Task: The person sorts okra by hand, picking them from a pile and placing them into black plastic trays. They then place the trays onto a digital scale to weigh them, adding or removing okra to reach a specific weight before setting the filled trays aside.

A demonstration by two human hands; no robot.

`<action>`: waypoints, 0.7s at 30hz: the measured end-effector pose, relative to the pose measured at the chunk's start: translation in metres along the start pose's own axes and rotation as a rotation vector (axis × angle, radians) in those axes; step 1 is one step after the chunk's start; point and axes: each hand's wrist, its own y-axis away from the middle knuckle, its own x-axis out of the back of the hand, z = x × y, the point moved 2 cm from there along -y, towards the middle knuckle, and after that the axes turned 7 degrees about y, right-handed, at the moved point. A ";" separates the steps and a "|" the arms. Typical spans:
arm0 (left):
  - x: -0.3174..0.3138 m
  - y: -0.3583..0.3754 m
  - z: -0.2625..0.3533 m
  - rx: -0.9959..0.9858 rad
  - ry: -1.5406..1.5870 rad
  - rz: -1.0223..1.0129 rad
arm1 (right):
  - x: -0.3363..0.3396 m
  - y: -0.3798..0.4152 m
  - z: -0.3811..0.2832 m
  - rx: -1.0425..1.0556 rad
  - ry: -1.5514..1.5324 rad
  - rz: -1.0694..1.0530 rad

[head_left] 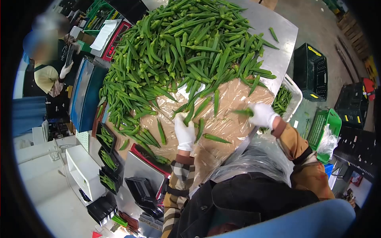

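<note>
A large heap of green okra [186, 47] covers the far part of the metal table, with loose pods spread over brown plastic-covered sheeting [230, 93] nearer to me. My left hand [184, 134], in a white glove, is closed with an okra pod [189, 114] at its fingertips. Further right, my white-gloved right hand [262, 116] is closed on the end of another okra pod [243, 112], which points left and looks slightly blurred. Several single pods lie beside my left hand.
Small black trays of okra [107, 160] line the left side, near a scale [145, 170] with an empty black tray [141, 190]. A white crate [293, 97] holding okra stands at right; black and green crates [310, 71] sit beyond. A co-worker [49, 75] stands at upper left.
</note>
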 end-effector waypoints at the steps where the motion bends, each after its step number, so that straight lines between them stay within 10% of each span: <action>1: -0.001 -0.005 -0.004 0.021 0.028 -0.011 | 0.005 -0.003 0.011 -0.053 0.027 0.140; 5: -0.041 -0.015 0.016 -0.307 -0.188 -0.082 | 0.024 -0.026 0.043 0.133 0.335 0.735; 12: -0.059 -0.015 0.008 -0.323 -0.354 -0.198 | 0.023 -0.065 0.055 0.201 0.638 0.547; 17: -0.020 -0.055 0.012 -0.282 -0.198 -0.020 | 0.028 -0.065 -0.001 0.418 0.007 0.576; 21: -0.042 -0.082 -0.008 -0.218 -0.609 -0.161 | 0.009 -0.106 -0.056 0.499 0.191 0.506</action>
